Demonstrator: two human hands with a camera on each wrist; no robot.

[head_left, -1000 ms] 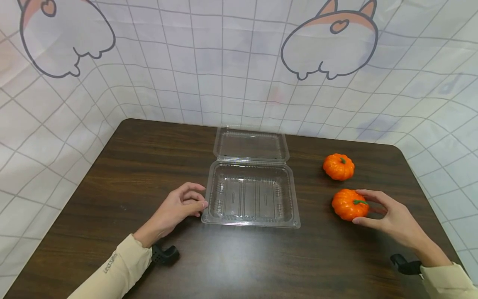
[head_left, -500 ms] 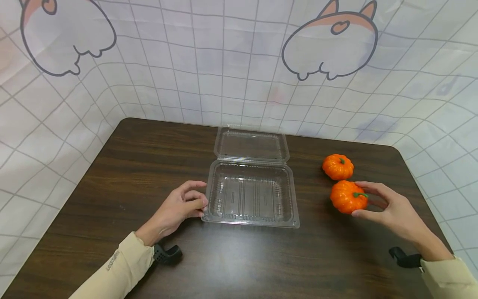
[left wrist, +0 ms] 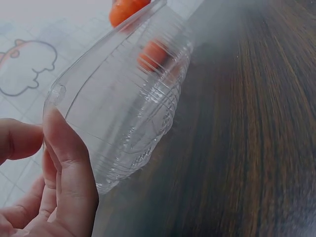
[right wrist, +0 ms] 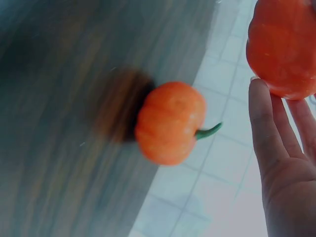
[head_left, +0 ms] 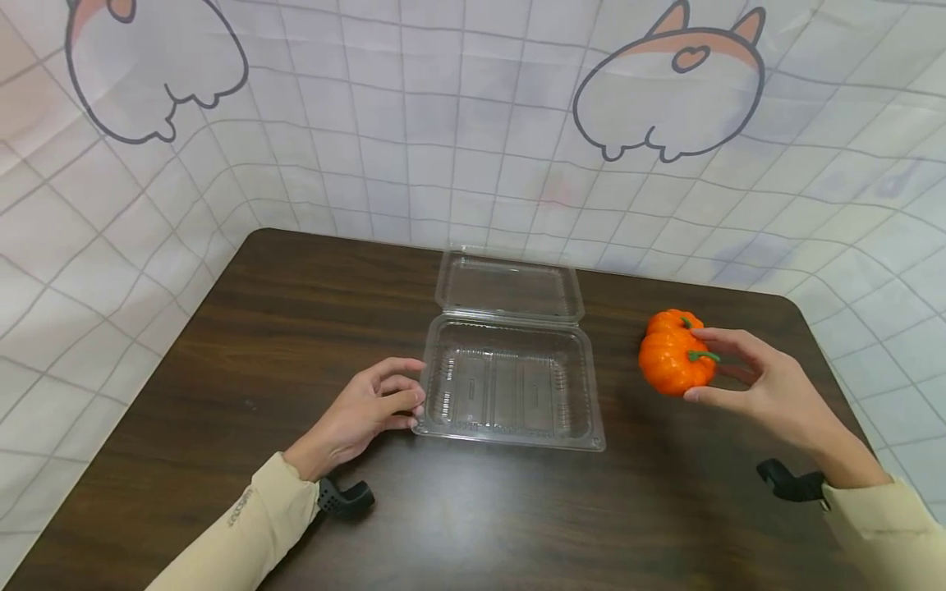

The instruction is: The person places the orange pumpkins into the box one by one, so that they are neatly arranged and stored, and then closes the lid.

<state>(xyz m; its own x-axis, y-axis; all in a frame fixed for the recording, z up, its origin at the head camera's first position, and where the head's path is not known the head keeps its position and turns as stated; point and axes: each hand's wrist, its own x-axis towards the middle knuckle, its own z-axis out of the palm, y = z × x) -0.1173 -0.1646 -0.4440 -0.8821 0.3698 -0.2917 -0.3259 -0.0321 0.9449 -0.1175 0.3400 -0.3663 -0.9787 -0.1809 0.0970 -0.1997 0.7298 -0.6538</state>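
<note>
A small orange pumpkin (head_left: 674, 369) is being held above the dark wooden table (head_left: 222, 345) by the right hand (head_left: 761, 390), with the fingers and thumb curled round its right side. In the head view, a second pumpkin (head_left: 668, 318) is being partly hidden behind it, still sitting on the table just beyond. In the right wrist view, that second pumpkin (right wrist: 170, 122) is being seen resting at the table's edge, well below the held pumpkin (right wrist: 284, 44), which is being pressed against the fingertips (right wrist: 261, 113). A clear plastic clamshell container (head_left: 510, 386) is being kept open at the middle of the table, its lid (head_left: 508, 286) lying flat behind the tray. Its near left corner is being pinched by the left hand (head_left: 365, 406), thumb and fingers being curled on the rim, as is shown up close in the left wrist view (left wrist: 64, 163). A checked cloth backdrop with cartoon figures (head_left: 668, 90) is being hung behind the table.
</note>
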